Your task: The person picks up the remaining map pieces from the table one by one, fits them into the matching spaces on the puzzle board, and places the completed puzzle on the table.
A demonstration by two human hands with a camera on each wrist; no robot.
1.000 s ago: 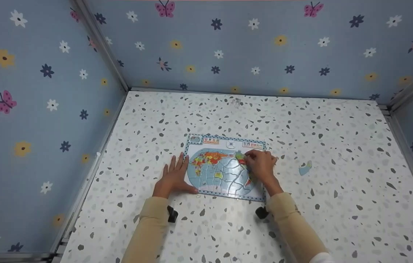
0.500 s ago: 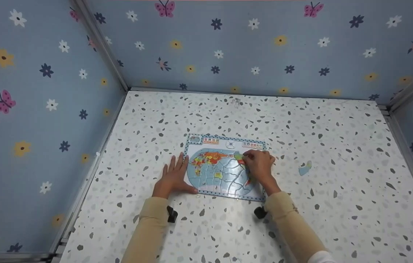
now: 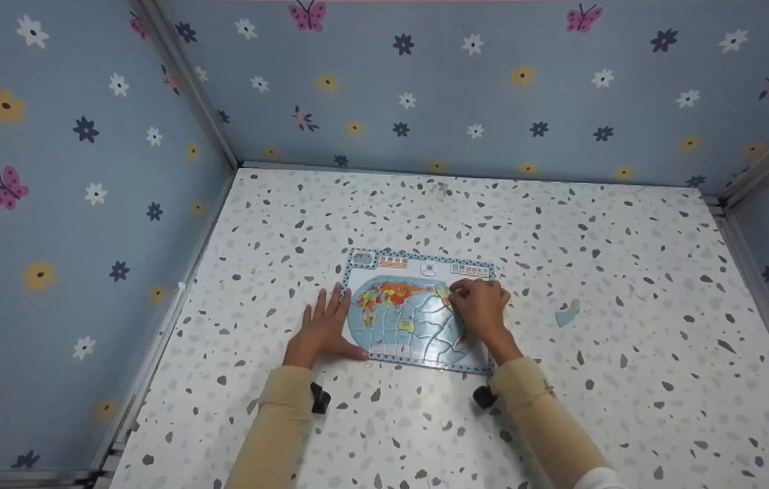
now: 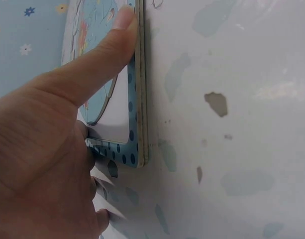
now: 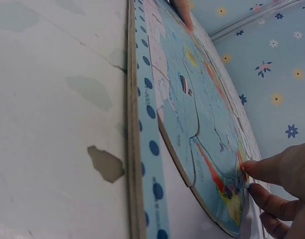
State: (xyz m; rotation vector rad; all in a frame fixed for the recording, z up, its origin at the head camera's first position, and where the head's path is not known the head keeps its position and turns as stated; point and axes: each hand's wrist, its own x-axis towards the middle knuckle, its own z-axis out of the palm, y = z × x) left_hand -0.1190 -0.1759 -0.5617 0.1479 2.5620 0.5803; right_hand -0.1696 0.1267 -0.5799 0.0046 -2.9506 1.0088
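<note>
A world-map jigsaw puzzle with a blue dotted border lies flat on the speckled table. My left hand rests at its left side with fingers spread. In the left wrist view the thumb lies over the board's near edge. My right hand is over the map's upper right part. Its thumb and forefinger pinch a small green and red puzzle piece at the map's rim, as the right wrist view shows. The fingers partly cover this piece in the head view.
One loose blue and green puzzle piece lies on the table to the right of the board. Blue flowered panels stand along the back and both sides. A black wrist device sits at the right cuff.
The right hand has shifted very slightly left, and the green and red piece under its fingers shows less and sits lower against the map. The left hand has stayed in place.
</note>
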